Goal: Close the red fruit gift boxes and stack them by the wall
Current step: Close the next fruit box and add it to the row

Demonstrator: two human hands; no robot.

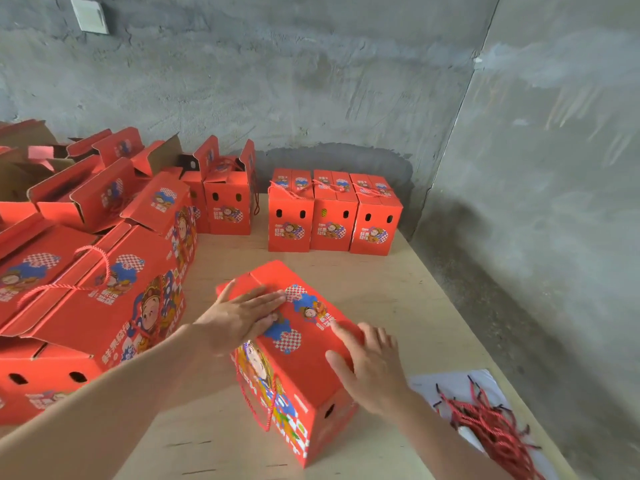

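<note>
Gift box [311, 341] sits well short of the closed-box row [329, 220]. Left hand [239, 317] flat on its top, right hand [374, 372] spread over its right edge. Press both sides down flush; keep your palms level.

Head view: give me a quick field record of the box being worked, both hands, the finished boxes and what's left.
worked box: red gift box on the table, top flaps down
left hand: flat on the box top, pressing
right hand: fingers spread on the box's right top edge
finished: three closed boxes in a row by the wall
remaining: open boxes crowded at left
cords: red cords on a white sheet, near right
</note>
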